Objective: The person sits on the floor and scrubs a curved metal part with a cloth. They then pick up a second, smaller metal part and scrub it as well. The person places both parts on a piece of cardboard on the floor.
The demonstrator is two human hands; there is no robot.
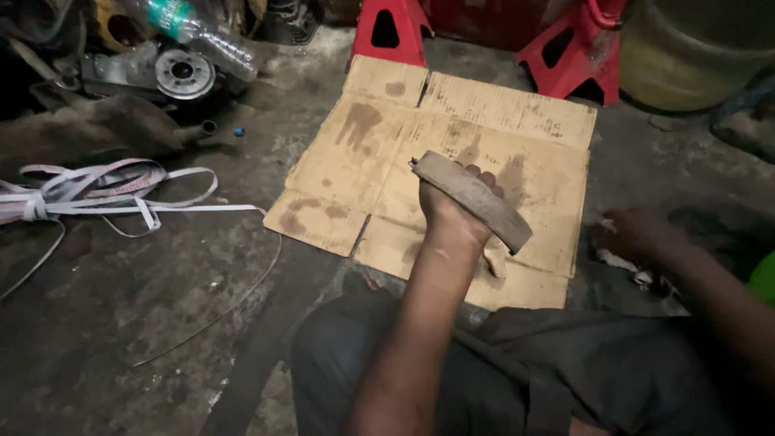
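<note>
left hand (454, 211) is raised over the stained cardboard sheet (387, 161), fingers wrapped tight round a curved brake shoe (476, 199) (its worn lining faces up), fingertips showing over its top edge. right hand (638, 232) is blurred, low by a white rag (622, 262) on the floor; can't tell its fingers

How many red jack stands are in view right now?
2. One red jack stand stands at the top centre, behind the cardboard sheet; the other is at its top right corner. Others may be hidden beyond the frame.
</note>
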